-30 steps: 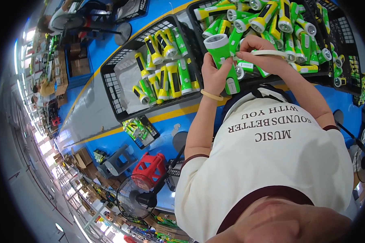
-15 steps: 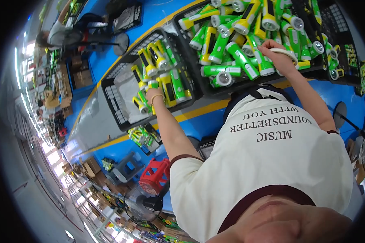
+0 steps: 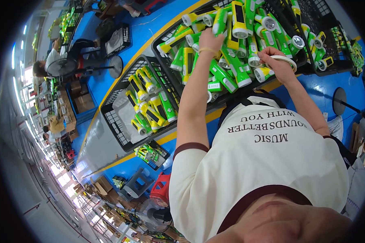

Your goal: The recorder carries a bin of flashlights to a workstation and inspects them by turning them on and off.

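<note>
Workshop floor (image 3: 121, 28), painted blue with a yellow line; other people sit at work far off at the upper left beside a standing fan (image 3: 117, 67). Two black mesh crates lie ahead of the person. The larger crate (image 3: 312, 24) is heaped with green-and-yellow flashlights (image 3: 231, 73); the smaller crate (image 3: 121, 125), to its left, holds fewer flashlights laid in rows. The left hand (image 3: 210, 40), a band at its wrist, reaches into the heap of the larger crate, fingers curled among the flashlights; whether it grips one cannot be told. The right hand (image 3: 276, 62) is closed on a pale tape roll (image 3: 284, 60) at the near edge of the same heap, just beside a flashlight's round lens.
</note>
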Motion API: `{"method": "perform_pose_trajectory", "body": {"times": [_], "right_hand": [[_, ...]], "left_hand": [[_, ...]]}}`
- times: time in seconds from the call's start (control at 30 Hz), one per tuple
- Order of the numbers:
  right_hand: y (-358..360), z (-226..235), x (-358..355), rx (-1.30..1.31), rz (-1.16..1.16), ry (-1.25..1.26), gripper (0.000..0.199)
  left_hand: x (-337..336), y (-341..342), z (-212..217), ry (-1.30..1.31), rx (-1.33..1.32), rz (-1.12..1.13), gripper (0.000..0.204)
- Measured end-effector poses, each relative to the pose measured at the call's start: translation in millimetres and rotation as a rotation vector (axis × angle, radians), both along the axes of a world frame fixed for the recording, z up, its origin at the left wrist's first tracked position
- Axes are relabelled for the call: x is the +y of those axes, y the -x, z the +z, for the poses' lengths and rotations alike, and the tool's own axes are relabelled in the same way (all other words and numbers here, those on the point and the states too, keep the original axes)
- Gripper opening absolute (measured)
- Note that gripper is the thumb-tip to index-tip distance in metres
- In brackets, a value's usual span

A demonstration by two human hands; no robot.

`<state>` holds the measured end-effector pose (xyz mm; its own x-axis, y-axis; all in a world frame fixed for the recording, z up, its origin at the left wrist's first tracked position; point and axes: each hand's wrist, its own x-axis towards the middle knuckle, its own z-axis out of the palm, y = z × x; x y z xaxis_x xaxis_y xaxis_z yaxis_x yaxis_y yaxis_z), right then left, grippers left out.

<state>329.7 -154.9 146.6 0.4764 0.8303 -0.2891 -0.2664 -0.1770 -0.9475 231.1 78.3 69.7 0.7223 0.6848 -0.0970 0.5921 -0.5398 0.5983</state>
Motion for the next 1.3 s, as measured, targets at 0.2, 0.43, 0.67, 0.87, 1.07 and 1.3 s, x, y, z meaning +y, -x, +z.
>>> {"method": "perform_pose_trajectory", "body": {"times": [0.2,0.43,0.67,0.87,1.07,1.3], "right_hand": [[16,21,23,0.25,0.108,-0.134,0.013],[59,40,46,0.203,0.234,-0.094,0.017],[90,42,58,-0.389,0.272,-0.083,0.023],[105,40,76,-0.481,0.447,-0.066,0.028],[131,30,89,-0.224,0.674,-0.083,0.03],[201,-4,103,-0.335,0.585,-0.188,0.022]], "left_hand": [[-84,55,49,0.914,-0.908,0.163,0.036],[-118,96,70,0.759,-1.093,0.132,0.037],[-121,131,68,0.85,-1.218,0.243,0.034],[-117,157,72,1.335,-1.418,0.294,0.037],[-106,200,73,1.116,-1.138,0.394,0.038],[-103,253,44,1.052,-1.243,0.773,0.021]]}}
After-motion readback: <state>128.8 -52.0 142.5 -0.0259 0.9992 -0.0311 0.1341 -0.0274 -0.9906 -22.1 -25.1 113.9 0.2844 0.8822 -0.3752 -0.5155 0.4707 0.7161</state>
